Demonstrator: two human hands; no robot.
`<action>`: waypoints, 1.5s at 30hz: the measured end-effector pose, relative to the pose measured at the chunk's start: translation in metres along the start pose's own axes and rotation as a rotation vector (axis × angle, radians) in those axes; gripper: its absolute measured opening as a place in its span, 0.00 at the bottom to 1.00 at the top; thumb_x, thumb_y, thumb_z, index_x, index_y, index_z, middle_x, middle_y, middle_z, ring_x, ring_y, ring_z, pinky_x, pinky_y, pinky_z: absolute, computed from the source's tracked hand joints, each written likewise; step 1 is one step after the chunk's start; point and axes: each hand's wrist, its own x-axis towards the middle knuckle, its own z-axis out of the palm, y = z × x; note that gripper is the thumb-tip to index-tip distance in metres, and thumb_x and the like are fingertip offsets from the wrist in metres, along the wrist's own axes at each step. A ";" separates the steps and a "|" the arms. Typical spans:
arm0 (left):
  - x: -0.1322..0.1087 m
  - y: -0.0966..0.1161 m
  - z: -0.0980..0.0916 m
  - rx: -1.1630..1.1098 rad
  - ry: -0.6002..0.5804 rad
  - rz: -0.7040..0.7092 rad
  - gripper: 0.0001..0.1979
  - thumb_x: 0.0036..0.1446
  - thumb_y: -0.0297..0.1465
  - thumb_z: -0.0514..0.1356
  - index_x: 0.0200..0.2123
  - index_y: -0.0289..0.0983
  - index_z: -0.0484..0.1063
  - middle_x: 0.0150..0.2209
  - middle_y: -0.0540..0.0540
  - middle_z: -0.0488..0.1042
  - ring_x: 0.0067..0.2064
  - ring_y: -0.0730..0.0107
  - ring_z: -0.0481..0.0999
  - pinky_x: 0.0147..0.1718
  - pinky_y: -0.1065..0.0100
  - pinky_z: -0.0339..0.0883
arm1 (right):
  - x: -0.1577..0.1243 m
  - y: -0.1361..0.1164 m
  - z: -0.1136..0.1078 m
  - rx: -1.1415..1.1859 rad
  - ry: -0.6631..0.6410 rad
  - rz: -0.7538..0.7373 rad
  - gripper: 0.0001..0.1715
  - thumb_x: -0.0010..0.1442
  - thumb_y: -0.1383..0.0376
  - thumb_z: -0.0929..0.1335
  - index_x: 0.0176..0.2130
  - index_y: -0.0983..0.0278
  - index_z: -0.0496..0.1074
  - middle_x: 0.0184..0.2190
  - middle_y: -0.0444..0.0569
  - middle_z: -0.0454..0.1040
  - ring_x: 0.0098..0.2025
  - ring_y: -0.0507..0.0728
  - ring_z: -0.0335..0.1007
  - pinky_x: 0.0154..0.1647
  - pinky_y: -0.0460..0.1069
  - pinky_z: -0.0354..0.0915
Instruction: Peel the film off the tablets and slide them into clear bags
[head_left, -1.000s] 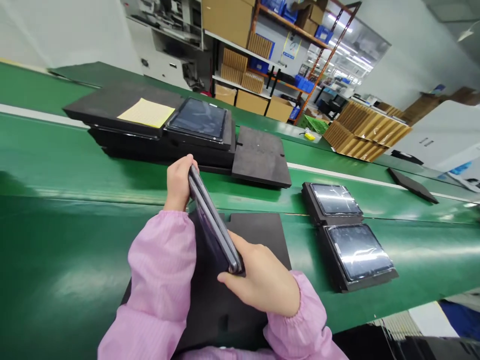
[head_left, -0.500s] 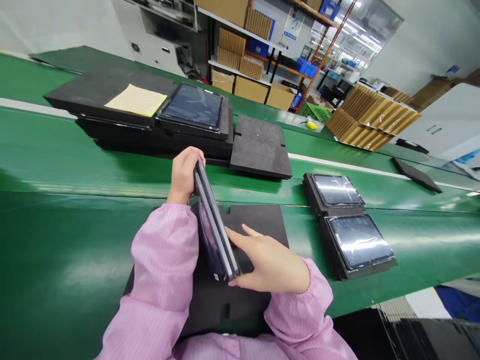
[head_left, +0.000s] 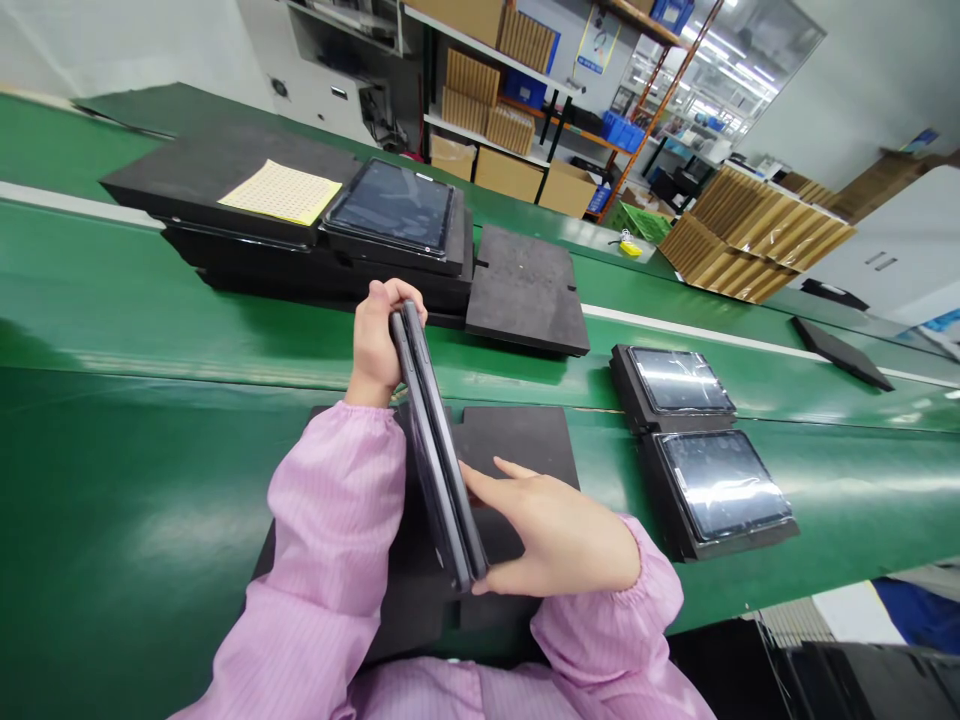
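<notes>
I have the left hand (head_left: 386, 340) wrapped around the far, top end of 2 thin dark tablets (head_left: 442, 440). Its fingers are curled over the edge and grip both of them. The 2 tablets stand on their long edges, side by side, with just a thin gap between them. They are right in front of the person, above a black foam board (head_left: 525, 430) on the green table (head_left: 112, 480). I can't tell if their bottom edges touch the board.

The right hand (head_left: 562, 530) is at the near end. Its fingers are spread wide. The thumb tip is at the bottom corner, and 1 finger reaches the right side. I can't tell how hard they press.

Off to the right, 2 more tablets lie flat, screens up: a far tablet (head_left: 679, 380) and a near tablet (head_left: 727, 485), each on black foam. Past the left hand is a black foam stack (head_left: 225, 250) with a yellow sheet (head_left: 281, 192) and a flat tablet (head_left: 394, 205) on top. A square foam piece (head_left: 525, 290) sits just right of it.
</notes>
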 end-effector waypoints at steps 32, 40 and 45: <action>-0.016 0.024 0.014 -0.063 -0.120 0.159 0.30 0.55 0.60 0.51 0.22 0.40 0.69 0.17 0.48 0.63 0.18 0.70 0.58 0.17 0.62 0.47 | -0.013 0.002 -0.005 0.107 0.357 -0.014 0.15 0.63 0.71 0.63 0.44 0.65 0.77 0.36 0.48 0.83 0.37 0.54 0.81 0.40 0.46 0.70; -0.017 0.023 0.013 -0.070 -0.134 0.160 0.30 0.55 0.60 0.51 0.22 0.40 0.69 0.17 0.49 0.63 0.17 0.71 0.57 0.16 0.62 0.47 | -0.017 -0.004 -0.005 0.163 0.327 0.073 0.06 0.56 0.67 0.72 0.35 0.62 0.72 0.30 0.44 0.80 0.34 0.54 0.78 0.38 0.47 0.68; -0.017 0.025 0.014 -0.074 -0.134 0.152 0.30 0.54 0.61 0.52 0.22 0.41 0.70 0.17 0.48 0.63 0.17 0.70 0.58 0.17 0.62 0.47 | -0.015 -0.007 -0.004 0.182 0.282 0.093 0.10 0.53 0.69 0.72 0.34 0.61 0.67 0.31 0.43 0.78 0.35 0.54 0.77 0.39 0.47 0.68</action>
